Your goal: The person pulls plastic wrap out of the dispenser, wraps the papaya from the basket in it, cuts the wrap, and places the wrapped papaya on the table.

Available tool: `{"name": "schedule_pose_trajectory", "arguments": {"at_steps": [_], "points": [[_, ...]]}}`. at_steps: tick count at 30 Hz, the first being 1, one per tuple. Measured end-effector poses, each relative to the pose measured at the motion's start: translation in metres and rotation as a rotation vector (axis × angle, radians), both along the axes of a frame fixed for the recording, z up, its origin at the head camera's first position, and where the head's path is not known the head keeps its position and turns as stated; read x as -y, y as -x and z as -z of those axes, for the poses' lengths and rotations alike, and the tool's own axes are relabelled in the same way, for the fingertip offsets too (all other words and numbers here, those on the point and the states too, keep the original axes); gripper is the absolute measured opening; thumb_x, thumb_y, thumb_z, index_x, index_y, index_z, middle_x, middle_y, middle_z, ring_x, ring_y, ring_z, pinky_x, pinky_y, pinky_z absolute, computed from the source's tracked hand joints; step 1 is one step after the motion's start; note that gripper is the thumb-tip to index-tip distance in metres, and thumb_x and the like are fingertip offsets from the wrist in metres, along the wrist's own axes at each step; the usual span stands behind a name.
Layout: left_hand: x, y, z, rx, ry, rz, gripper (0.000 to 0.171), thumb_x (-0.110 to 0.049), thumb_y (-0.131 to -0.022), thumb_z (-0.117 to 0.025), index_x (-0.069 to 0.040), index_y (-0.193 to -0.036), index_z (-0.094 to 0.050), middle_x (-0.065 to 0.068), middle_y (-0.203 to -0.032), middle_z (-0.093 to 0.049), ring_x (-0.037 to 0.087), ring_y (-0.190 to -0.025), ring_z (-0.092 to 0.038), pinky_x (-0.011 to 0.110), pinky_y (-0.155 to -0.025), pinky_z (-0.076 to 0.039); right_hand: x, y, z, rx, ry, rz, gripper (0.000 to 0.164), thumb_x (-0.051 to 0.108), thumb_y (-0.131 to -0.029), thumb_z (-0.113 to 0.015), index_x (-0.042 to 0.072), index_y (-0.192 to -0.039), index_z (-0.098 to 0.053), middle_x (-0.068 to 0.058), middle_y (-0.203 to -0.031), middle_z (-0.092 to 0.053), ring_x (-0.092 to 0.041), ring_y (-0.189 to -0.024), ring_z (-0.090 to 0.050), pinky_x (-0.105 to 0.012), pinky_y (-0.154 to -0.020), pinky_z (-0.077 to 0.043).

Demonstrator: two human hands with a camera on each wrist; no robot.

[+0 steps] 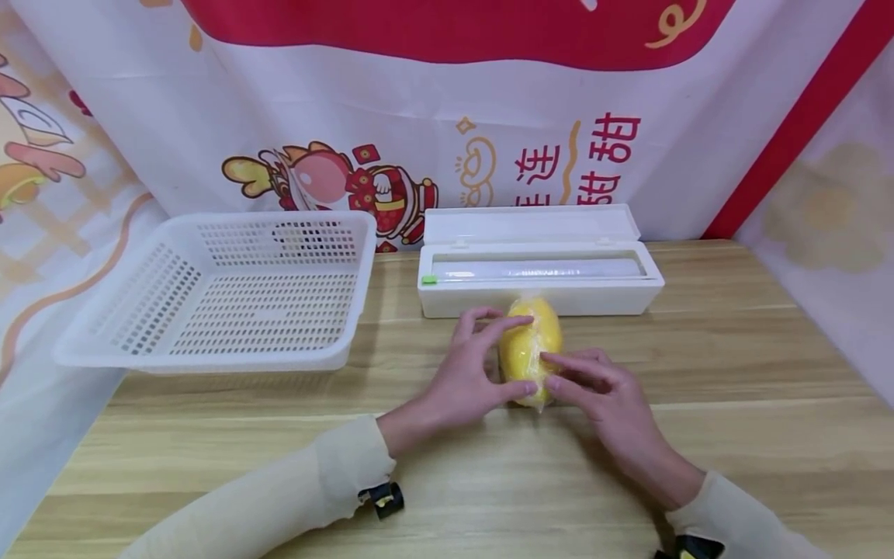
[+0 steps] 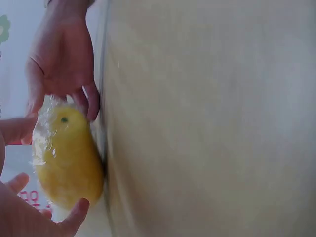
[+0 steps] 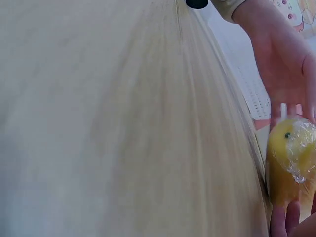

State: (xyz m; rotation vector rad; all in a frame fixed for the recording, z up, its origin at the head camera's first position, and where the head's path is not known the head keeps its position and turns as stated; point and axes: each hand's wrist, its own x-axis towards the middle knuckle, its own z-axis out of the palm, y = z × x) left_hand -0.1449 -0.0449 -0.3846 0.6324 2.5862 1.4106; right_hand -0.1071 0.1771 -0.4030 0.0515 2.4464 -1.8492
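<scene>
A yellow fruit [image 1: 520,353] wrapped in clear cling film [image 1: 538,400] lies on the table, its length pointing away from me. A small dark stem spot shows at its near end in the wrist views. With thumb and fingers spread along the left side, my left hand [image 1: 464,376] holds the fruit. My right hand [image 1: 621,411] is on the right side, thumb and index finger close together on the film near the fruit's near end. Loose, crinkled film [image 3: 301,148] gathers there. Some fingertips of both hands are hidden behind the fruit.
Behind the fruit stands a white cling film box [image 1: 541,299], lid raised, with a roll [image 1: 531,269] inside. A white perforated basket [image 1: 342,353] sits at the back left. A printed cloth [image 1: 391,101] hangs behind the wooden table [image 1: 754,349].
</scene>
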Motion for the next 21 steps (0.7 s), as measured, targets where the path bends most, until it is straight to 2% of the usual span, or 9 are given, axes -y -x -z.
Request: {"name": "schedule_pose_trajectory", "arguments": {"at_steps": [1, 5, 8, 11, 13, 17, 21], "points": [[0.0, 0.001, -0.002, -0.035, 0.038, 0.022, 0.082, -0.035, -0.086, -0.089, -0.046, -0.156, -0.047, 0.0, -0.17, -0.024, 0.027, -0.153, -0.035, 0.056, -0.115, -0.048, -0.002, 0.0, -0.001, 0.019, 0.02, 0.009, 0.043, 0.036, -0.098, -0.078, 0.02, -0.137, -0.073, -0.004, -0.128, -0.064, -0.01, -0.115, -0.064, -0.022, -0.093, -0.059], [-0.001, 0.008, -0.014, -0.195, 0.237, 0.15, 0.099, -0.039, -0.084, -0.089, -0.045, -0.165, -0.032, -0.004, -0.179, -0.011, 0.027, -0.165, -0.017, 0.063, -0.124, -0.035, -0.007, 0.007, -0.01, 0.133, 0.115, 0.052, 0.053, 0.04, -0.106, -0.065, 0.019, -0.153, -0.056, -0.009, -0.136, -0.061, -0.01, -0.112, -0.072, -0.026, -0.095, -0.061], [-0.003, 0.017, -0.023, -0.238, 0.37, 0.253, 0.106, -0.046, -0.084, -0.087, -0.039, -0.169, -0.025, -0.003, -0.182, 0.0, 0.03, -0.168, -0.007, 0.064, -0.127, -0.028, -0.008, 0.019, -0.014, 0.231, 0.146, 0.018, 0.057, 0.04, -0.112, -0.052, 0.009, -0.159, -0.044, -0.016, -0.138, -0.063, -0.011, -0.105, -0.073, -0.027, -0.092, -0.063], [-0.007, 0.024, -0.029, -0.193, 0.457, 0.306, 0.112, -0.05, -0.082, -0.088, -0.037, -0.17, -0.02, 0.001, -0.181, 0.01, 0.033, -0.168, -0.002, 0.063, -0.126, -0.032, -0.007, 0.027, -0.015, 0.3, 0.149, -0.057, 0.059, 0.038, -0.115, -0.045, -0.004, -0.156, -0.043, -0.015, -0.131, -0.07, -0.01, -0.102, -0.071, -0.026, -0.09, -0.062], [-0.009, 0.028, -0.031, -0.138, 0.491, 0.309, 0.115, -0.05, -0.081, -0.089, -0.037, -0.17, -0.018, 0.004, -0.18, 0.014, 0.033, -0.168, -0.003, 0.061, -0.124, -0.038, -0.005, 0.029, -0.016, 0.326, 0.141, -0.114, 0.058, 0.036, -0.115, -0.042, -0.008, -0.152, -0.046, -0.013, -0.128, -0.071, -0.01, -0.102, -0.069, -0.025, -0.09, -0.061], [-0.013, 0.03, -0.033, -0.072, 0.503, 0.277, 0.119, -0.05, -0.077, -0.093, -0.033, -0.171, -0.02, 0.005, -0.181, 0.012, 0.034, -0.167, -0.009, 0.058, -0.122, -0.042, -0.002, 0.03, -0.017, 0.348, 0.142, -0.161, 0.058, 0.037, -0.115, -0.044, -0.008, -0.15, -0.049, -0.006, -0.121, -0.07, -0.012, -0.103, -0.067, -0.025, -0.09, -0.06], [-0.013, 0.028, -0.034, -0.066, 0.475, 0.241, 0.123, -0.049, -0.073, -0.096, -0.029, -0.17, -0.024, 0.005, -0.181, 0.0, 0.032, -0.166, -0.015, 0.056, -0.123, -0.042, -0.001, 0.027, -0.016, 0.339, 0.157, -0.138, 0.062, 0.038, -0.113, -0.05, -0.006, -0.156, -0.042, -0.011, -0.132, -0.067, -0.009, -0.105, -0.068, -0.024, -0.089, -0.06]]}}
